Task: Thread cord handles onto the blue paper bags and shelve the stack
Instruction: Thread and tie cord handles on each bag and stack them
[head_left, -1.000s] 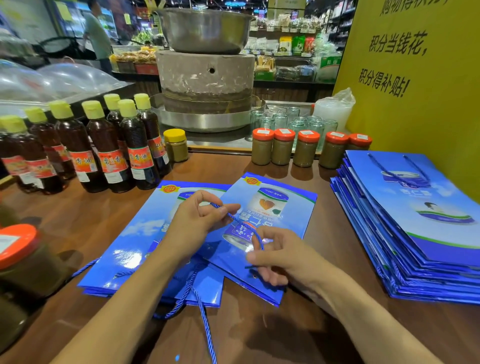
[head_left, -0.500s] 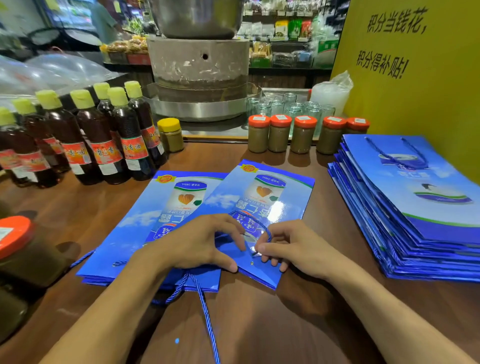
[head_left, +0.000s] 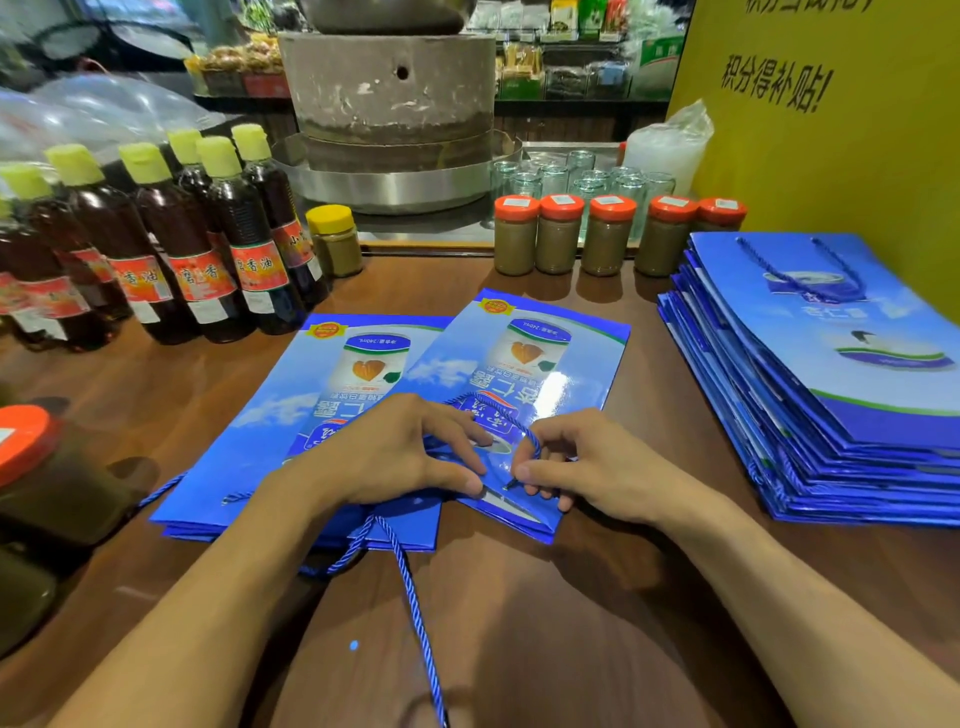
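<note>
Top bag (head_left: 524, 374) lies flat at table centre, long axis near-to-far; left hand (head_left: 395, 457) presses its near edge. Right hand (head_left: 587, 467) pinches the cord (head_left: 530, 441) tip just right of the hole, nearer; finished stack (head_left: 831, 395) far right.

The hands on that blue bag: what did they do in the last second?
Both dropped from above the bag to its near edge. The left hand now presses the bag flat; the right hand pinches the cord end near the edge, apparently at a hole. The finished stack, bottles and jars stayed put.
</note>
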